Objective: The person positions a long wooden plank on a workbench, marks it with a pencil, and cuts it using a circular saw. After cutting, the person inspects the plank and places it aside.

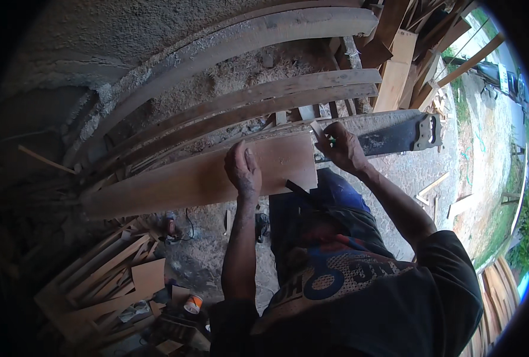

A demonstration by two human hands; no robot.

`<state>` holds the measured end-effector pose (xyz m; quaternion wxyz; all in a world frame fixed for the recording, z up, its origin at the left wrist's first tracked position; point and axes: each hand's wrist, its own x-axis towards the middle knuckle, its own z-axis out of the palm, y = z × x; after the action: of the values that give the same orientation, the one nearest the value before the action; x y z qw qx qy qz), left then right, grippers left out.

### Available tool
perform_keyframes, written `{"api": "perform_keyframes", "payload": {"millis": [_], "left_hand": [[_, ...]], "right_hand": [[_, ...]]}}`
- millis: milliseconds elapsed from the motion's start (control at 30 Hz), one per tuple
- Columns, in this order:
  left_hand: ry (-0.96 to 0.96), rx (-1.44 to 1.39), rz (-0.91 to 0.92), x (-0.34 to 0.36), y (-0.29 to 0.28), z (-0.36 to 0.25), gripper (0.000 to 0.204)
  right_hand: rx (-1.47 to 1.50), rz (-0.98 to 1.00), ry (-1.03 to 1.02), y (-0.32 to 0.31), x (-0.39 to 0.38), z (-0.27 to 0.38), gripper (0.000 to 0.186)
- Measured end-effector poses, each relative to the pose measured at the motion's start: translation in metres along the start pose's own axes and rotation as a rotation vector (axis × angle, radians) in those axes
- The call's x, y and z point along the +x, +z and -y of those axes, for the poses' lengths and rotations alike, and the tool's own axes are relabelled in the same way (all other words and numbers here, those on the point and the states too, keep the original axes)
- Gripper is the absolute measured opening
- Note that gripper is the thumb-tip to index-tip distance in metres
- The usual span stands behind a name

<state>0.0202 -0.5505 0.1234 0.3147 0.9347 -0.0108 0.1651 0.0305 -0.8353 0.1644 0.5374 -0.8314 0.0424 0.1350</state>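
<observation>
A long, wide wooden board [187, 178] lies lengthwise in front of me, its cut end toward the right. My left hand [244, 171] is closed over the board's upper side, with the fingertips at its far edge. At the right end, my right hand [343, 149] pinches a small, pale flat strip [320, 134] against or just beside the board's end. Something small and green shows between those fingers, too little to name. To the right of that hand lies a handsaw [389, 140] with a dark blade and wooden handle. A dark strip [297, 188] juts from the board's near edge.
Long timber beams [264, 89] run beyond the board, dusted with shavings. Planks [398, 68] lean at the far right. Scrap wood [115, 279] fills the lower left, near an orange-and-white can [193, 304]. Loose offcuts [462, 206] lie on the floor to the right.
</observation>
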Motion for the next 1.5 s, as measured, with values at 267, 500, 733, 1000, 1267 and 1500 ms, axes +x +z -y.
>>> {"api": "perform_keyframes", "payload": {"millis": [267, 500, 733, 1000, 1267, 1500], "left_hand": [[-0.336, -0.370, 0.258, -0.062, 0.036, -0.056, 0.046], [-0.368, -0.178, 0.056, -0.053, 0.059, -0.064, 0.041], [-0.443, -0.100, -0.052, -0.061, 0.061, -0.064, 0.027], [-0.409, -0.010, -0.069, -0.056, 0.066, -0.075, 0.028], [-1.031, -0.716, -0.179, -0.058, 0.043, -0.025, 0.039], [-0.512, -0.083, -0.087, -0.068, 0.072, -0.036, 0.038]], "right_hand": [[-0.217, -0.017, -0.031, 0.083, 0.012, -0.014, 0.038], [-0.151, 0.348, -0.038, 0.056, 0.012, -0.008, 0.027], [0.061, 0.303, 0.012, 0.038, 0.010, -0.027, 0.037], [0.112, 0.355, 0.253, -0.072, 0.023, -0.048, 0.051], [0.169, 0.240, 0.119, -0.114, 0.031, -0.060, 0.046], [0.070, 0.352, 0.130, -0.102, 0.017, -0.075, 0.053]]}}
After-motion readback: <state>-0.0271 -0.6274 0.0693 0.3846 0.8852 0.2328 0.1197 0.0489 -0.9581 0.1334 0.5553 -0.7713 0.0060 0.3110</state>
